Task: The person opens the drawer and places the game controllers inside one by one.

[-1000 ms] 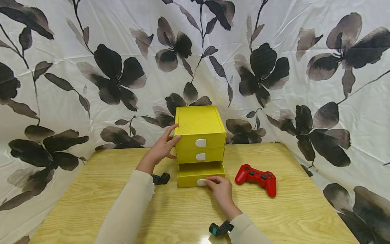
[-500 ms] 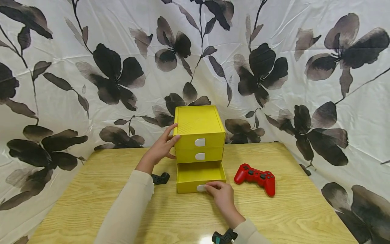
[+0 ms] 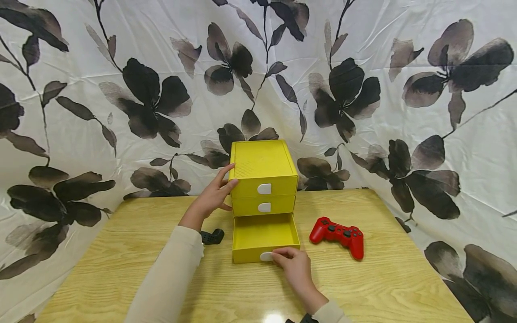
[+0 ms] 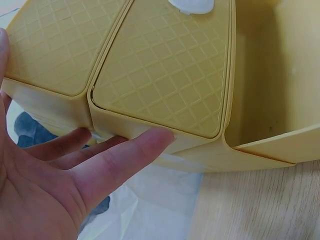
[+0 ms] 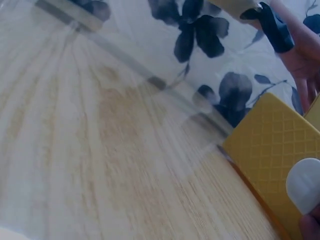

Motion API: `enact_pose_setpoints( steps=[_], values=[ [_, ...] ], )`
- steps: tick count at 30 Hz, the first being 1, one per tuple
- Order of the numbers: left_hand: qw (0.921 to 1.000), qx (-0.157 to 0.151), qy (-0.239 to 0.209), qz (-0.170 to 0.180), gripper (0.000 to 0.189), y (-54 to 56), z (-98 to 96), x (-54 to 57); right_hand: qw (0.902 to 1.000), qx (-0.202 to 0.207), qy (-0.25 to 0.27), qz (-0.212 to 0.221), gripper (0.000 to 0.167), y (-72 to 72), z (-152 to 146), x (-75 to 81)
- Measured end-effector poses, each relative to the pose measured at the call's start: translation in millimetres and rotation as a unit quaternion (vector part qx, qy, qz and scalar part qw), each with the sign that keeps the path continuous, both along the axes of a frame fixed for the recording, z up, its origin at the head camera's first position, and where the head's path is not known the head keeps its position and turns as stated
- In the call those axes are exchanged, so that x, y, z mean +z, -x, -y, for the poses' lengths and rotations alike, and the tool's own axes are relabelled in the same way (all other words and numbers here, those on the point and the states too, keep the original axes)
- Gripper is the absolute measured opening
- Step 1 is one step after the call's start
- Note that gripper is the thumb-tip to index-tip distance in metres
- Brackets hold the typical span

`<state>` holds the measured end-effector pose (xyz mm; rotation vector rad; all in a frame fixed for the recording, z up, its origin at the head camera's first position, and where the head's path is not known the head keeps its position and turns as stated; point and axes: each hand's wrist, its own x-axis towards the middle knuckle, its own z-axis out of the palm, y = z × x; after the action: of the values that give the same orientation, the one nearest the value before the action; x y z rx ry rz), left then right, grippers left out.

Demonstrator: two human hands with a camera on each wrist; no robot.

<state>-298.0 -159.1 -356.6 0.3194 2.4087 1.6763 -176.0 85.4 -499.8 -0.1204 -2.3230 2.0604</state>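
A yellow mini drawer unit point(image 3: 262, 159) with three stacked drawers, each with a white tab, stands mid-table. Its bottom drawer point(image 3: 244, 256) is pulled well out, and no object shows inside. My right hand point(image 3: 298, 271) pinches that drawer's white tab handle point(image 3: 265, 256) between thumb and fingers. In the right wrist view, only a fingertip point(image 5: 309, 227) shows beside the tab. My left hand point(image 3: 210, 197) rests on the unit's left side with fingers extended. The left wrist view shows its thumb point(image 4: 125, 157) along the edge of a closed drawer front.
A red game controller point(image 3: 338, 237) lies on the wooden table point(image 3: 363, 287), right of the drawers. Behind, a white cloth point(image 3: 291, 89) with dark flowers hangs around the table. A black wrist device point(image 3: 212, 236) shows by the left wrist.
The right hand has drawn the bottom drawer further out toward the person, so more of its inside shows. The left hand has stayed on the unit's side.
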Motion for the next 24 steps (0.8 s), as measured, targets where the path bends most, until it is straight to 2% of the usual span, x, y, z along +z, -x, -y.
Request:
enact_pose_setpoints(
  steps=[6,9,17,24],
  values=[
    [1.0,0.001,0.006,-0.001,0.066,1.6,0.1,-0.9,0.9999,0.011,0.007,-0.002,0.023,-4.6,-1.9,2.4],
    [1.0,0.0,0.005,0.005,0.064,1.0,0.0,0.4,0.9998,0.015,-0.01,-0.005,0.021,-6.3,-4.2,5.2],
    [0.9998,-0.008,0.002,0.017,0.065,-18.3,-5.1,22.8,0.9986,0.026,-0.04,-0.024,0.016,-8.2,-10.7,15.1],
    [0.9998,-0.006,-0.001,0.021,0.065,-18.5,-5.6,22.9,0.9954,0.034,-0.078,-0.045,0.012,-6.4,-19.5,23.3]
  ],
)
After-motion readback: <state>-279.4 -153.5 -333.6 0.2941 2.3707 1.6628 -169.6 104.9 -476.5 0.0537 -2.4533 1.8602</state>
